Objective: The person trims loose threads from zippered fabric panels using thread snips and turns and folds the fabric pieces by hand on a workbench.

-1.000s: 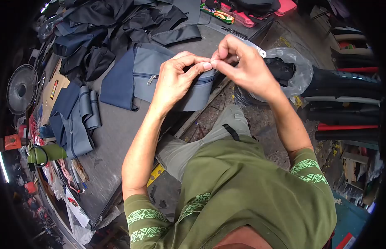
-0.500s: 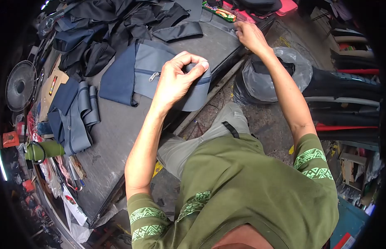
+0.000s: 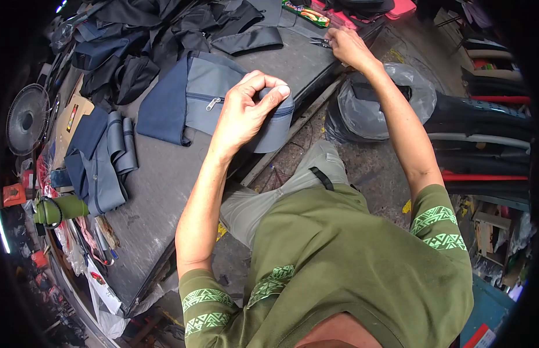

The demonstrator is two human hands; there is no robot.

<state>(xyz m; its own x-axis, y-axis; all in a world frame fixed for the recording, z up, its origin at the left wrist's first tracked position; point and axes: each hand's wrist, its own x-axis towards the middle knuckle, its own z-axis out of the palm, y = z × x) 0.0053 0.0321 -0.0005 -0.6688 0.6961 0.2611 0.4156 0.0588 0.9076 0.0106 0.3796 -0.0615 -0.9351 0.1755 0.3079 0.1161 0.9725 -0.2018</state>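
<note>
My left hand (image 3: 249,107) is closed, thumb and forefinger pinched at the edge of a grey fabric panel (image 3: 208,78). A zipper with a silver pull (image 3: 213,104) crosses that panel, and a navy fabric section (image 3: 164,107) adjoins it on the left. At the table's far right edge, my right hand (image 3: 351,49) has its fingers closed around small thread snips (image 3: 320,42). The dark blades point left, just above the tabletop or touching it; I cannot tell which. The handles are hidden by the fingers.
Dark fabric pieces (image 3: 136,40) heap at the back of the worktable (image 3: 159,174). Folded grey and navy pieces (image 3: 104,159) lie left, near a fan (image 3: 27,119) and a green bottle (image 3: 62,211). A plastic-lined bin (image 3: 385,116) stands beside the table's right edge.
The snips, blurred at my right fingers before, now show clearly with their blades out to the left. My right hand has shifted very slightly; my left hand keeps its pinch on the panel.
</note>
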